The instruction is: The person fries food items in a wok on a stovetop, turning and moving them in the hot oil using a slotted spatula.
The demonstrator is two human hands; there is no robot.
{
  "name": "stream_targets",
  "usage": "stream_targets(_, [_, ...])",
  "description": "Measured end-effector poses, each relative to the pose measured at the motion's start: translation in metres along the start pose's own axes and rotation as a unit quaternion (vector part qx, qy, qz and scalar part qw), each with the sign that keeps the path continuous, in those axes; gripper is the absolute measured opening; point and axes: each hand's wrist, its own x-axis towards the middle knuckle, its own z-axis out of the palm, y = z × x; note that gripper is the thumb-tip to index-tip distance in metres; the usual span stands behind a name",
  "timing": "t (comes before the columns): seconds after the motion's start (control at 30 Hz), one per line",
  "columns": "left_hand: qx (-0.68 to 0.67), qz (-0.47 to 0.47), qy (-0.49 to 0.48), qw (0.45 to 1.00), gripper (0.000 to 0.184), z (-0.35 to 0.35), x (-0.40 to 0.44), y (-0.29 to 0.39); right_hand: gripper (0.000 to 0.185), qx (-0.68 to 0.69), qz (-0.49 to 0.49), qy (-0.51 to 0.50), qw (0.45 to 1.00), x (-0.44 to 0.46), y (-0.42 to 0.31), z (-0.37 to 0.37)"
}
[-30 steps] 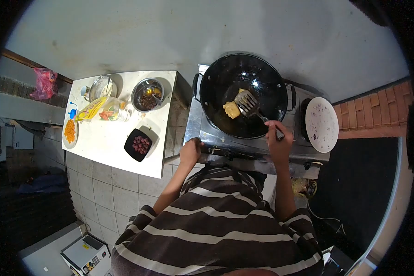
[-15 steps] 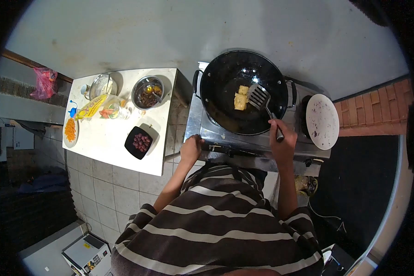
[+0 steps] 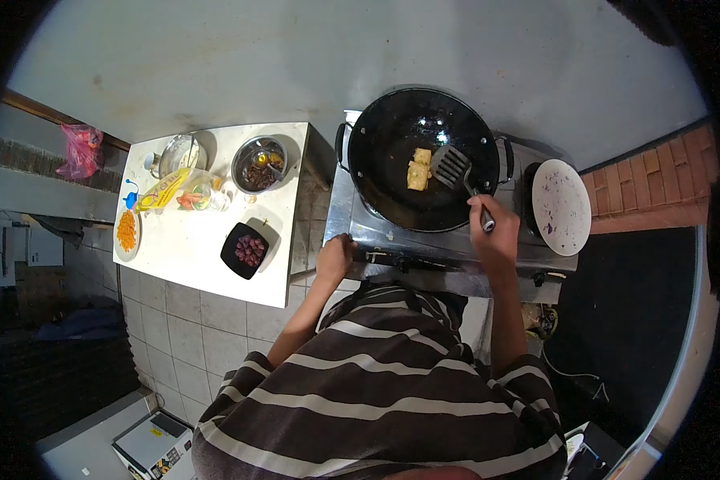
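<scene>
My right hand (image 3: 496,230) is closed round the handle of a slotted spatula (image 3: 453,166). The spatula's head lies inside a large black wok (image 3: 384,200), its edge close beside the golden fried pieces (image 3: 418,172) that look like tofu. A shallow pool of shiny oil seems to cover the wok's bottom. The wok sits on a steel gas stove (image 3: 350,210). At the stove's front left corner, my left hand (image 3: 335,257) has its fingers curled over the edge, beside a knob; the fingertips are partly hidden.
Right of the wok, a white plate (image 3: 561,208) with dark specks rests on the stove. On the left, a white table (image 3: 192,260) bears a black bowl (image 3: 234,254) of reddish pieces, a metal bowl (image 3: 252,186), a yellow-printed plastic packet (image 3: 166,192) and a plate of orange bits (image 3: 126,232).
The view has shifted slightly. My right hand and the spatula have moved only a little, and the fried pieces lie almost as before. My left hand stays at the stove edge.
</scene>
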Motion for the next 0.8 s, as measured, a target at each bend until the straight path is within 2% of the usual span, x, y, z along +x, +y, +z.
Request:
stream_targets(0.1, [-0.015, -0.002, 0.001, 1.000, 0.027, 0.000, 0.000, 0.000, 0.008, -0.013, 0.013, -0.020, 1.000, -0.003, -0.002, 0.004])
stream_targets(0.27, [-0.014, 0.010, 0.011, 1.000, 0.027, 0.003, 0.000, -0.002, 0.002, 0.031, -0.080, 0.016, 0.996, -0.006, -0.002, 0.015])
stream_targets(0.4, [-0.001, 0.004, 0.010, 1.000, 0.026, 0.004, 0.000, -0.003, 0.003, 0.059, -0.084, 0.009, 0.995, -0.004, -0.001, 0.027])
stream_targets(0.57, [0.003, 0.003, 0.006, 1.000, 0.026, 0.004, 0.000, -0.003, 0.005, 0.047, -0.134, 0.025, 0.990, -0.002, 0.006, 0.038])
stream_targets(0.8, [-0.007, 0.014, 0.019, 1.000, 0.025, 0.006, -0.001, -0.004, 0.004, 0.048, -0.126, 0.049, 0.990, -0.004, 0.016, 0.039])
